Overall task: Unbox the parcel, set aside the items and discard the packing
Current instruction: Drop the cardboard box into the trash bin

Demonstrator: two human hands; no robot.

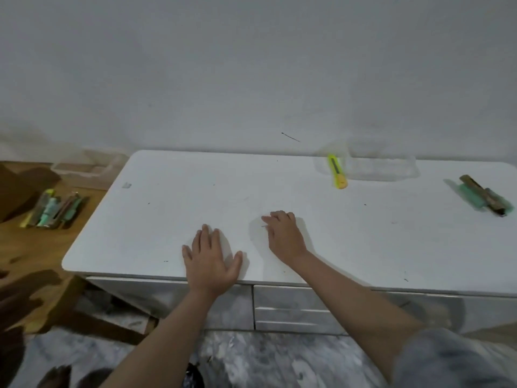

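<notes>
Left hand (210, 259) lies flat on the white table (156, 219) near its front edge, fingers straight and spread wide, holding nothing. Right hand (282, 233) rests just beside it, fingers curled narrow, tips touching the tabletop; can't tell if they pinch anything. Yellow box cutter (337, 172) lies well beyond the right fingertips, by a clear plastic container (383, 166). Green packet (485, 198) sits far right of the fingers. Pens (53, 210) lie far left on a wooden surface.

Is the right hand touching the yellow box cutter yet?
Apart. The head view shows the right hand resting on bare tabletop, with the yellow box cutter farther back.
</notes>
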